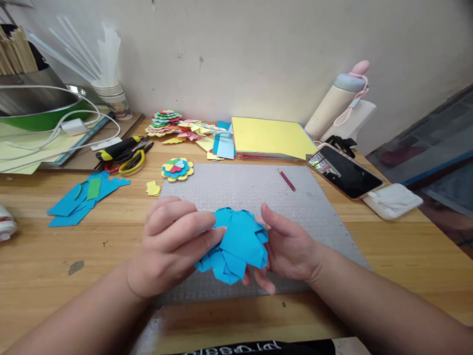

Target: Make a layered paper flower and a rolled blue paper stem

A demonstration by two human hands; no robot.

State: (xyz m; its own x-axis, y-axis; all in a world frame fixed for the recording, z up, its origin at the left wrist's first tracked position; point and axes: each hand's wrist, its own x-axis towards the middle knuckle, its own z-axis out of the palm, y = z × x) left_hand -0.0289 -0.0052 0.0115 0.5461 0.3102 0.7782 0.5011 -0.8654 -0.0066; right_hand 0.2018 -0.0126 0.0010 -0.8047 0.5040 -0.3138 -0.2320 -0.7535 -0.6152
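Observation:
A blue folded-paper flower (pixel 242 241) with layered, pointed petals is held up over the grey cutting mat (pixel 325 236). My left hand (pixel 173 244) pinches its left side between thumb and fingers. Behind and under its right side lies my right hand (pixel 290 246), thumb raised and fingers spread, partly hidden by the paper. On the mat's upper left corner rests a small layered paper flower (pixel 177 169) in yellow, blue, red and green. A dark red pencil (pixel 287 180) lies toward the mat's upper right.
Blue paper scraps (pixel 79 202), yellow paper pieces (pixel 152 188) and yellow-handled scissors (pixel 132 162) lie left. Behind are finished paper flowers (pixel 166 121) and a yellow paper stack (pixel 271 138). To the right are a phone (pixel 345 170), a white case (pixel 392 201) and a leaning bottle (pixel 332 106).

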